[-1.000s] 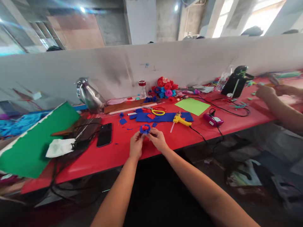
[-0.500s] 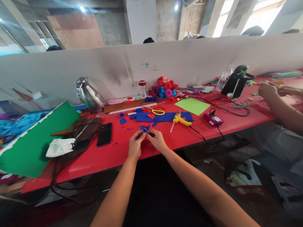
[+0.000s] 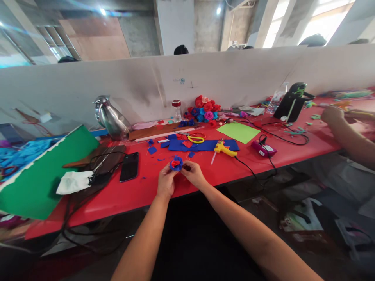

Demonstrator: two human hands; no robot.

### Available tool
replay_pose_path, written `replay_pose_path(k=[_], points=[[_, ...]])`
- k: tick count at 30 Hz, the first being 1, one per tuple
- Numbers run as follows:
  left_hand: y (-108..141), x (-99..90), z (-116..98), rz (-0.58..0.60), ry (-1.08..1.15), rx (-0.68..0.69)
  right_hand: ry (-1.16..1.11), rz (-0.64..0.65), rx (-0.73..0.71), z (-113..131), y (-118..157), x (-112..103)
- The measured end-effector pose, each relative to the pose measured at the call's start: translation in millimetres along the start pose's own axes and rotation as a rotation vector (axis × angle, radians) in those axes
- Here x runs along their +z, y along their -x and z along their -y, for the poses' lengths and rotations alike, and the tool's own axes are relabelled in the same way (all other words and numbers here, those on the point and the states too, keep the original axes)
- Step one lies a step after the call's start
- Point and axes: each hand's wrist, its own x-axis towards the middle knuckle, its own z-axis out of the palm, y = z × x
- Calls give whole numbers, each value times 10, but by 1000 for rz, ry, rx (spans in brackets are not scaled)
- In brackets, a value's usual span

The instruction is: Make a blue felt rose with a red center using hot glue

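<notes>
A small blue flower with a red centre is tilted up so its face shows. My left hand has fingers closed on its lower left side. From the right, my right hand pinches at the blue petal edge; its fingertips are partly hidden. Just beyond lie blue scraps and a flat blue strip with a red piece on it. Yellow-handled scissors rest behind the strip. A yellow glue gun lies on the strip's right part.
Left of my hands is a black phone, with a green board farther left. A metal jug, a glass jar and finished flowers stand along the partition. A light green sheet lies right. A co-worker's hand works far right.
The flower has been raised slightly and turned, so its red centre and blue outer petals now face me. The tools on the table have not moved.
</notes>
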Motion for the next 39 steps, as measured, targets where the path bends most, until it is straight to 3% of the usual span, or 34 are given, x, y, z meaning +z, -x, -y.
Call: replay_pose_path(k=[7,17,28,39], points=[[28,24,8,2,-79,55,-6,-11,14,-55,-23,1],[-23,-101,-42,-139,-221,155,-32,-61,65,76,6,7],[10,-103,-5,-76,-321,150,-180,-46,68,266,71,-40],[24,-116,-17,-15,-418,171,-209,-30,62,269,69,-49]])
